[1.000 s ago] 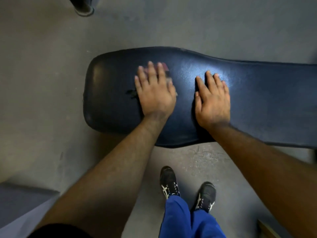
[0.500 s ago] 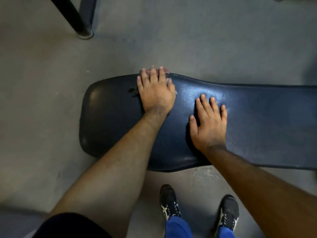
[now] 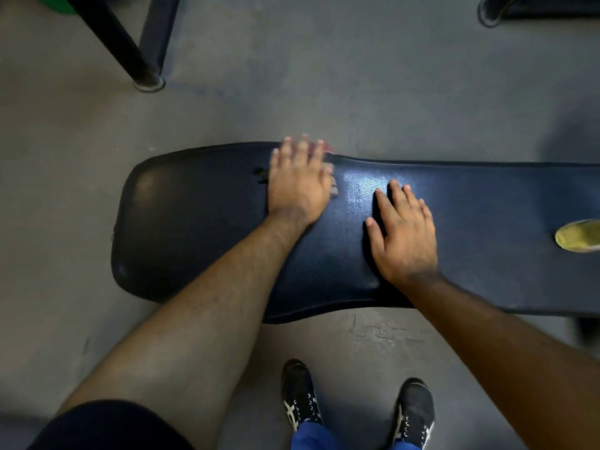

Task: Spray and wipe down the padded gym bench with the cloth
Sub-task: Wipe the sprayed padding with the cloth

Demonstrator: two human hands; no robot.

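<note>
Wipe stroke | our left hand [image 3: 297, 186] flat on cloth [image 3: 332, 188], now at tabletop [image 3: 487, 203] far edge, frame centre | right hand [image 3: 402, 235] spread, bracing | stroke complete; near side pending

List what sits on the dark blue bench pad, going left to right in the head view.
Small dark tear in the vinyl → left hand flat on a mostly hidden cloth → right hand, flat → yellow-green object at the frame edge.

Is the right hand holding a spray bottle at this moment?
No. The right hand lies flat and empty on the bench pad; no bottle is in it.
</note>
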